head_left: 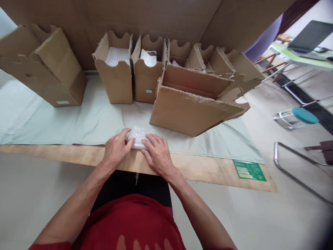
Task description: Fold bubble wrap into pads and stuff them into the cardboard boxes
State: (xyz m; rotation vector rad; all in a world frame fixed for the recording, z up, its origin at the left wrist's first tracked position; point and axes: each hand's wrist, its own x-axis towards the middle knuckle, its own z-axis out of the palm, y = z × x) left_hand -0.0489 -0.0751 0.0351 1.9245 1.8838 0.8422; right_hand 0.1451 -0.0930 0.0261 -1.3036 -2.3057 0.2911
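Note:
A small piece of bubble wrap (139, 133) lies flat at the front edge of the cloth-covered table. My left hand (116, 148) grips its left side, thumb near the front and fingers curled at the edge. On the opposite side, my right hand (160, 152) has its fingers bent over the wrap's right edge. Whether anything is inside the clear layers I cannot tell. Just beyond and to the right stands a wide cardboard box (191, 106), open at the top and apart from both hands.
Behind are open cardboard bins: one holding bubble wrap (116, 85), one with white cards (146, 81), and several more to the right. Another bin (61, 66) stands at left. A green label (249, 170) is on the wooden edge (200, 170). A teal stool (305, 115) stands off right.

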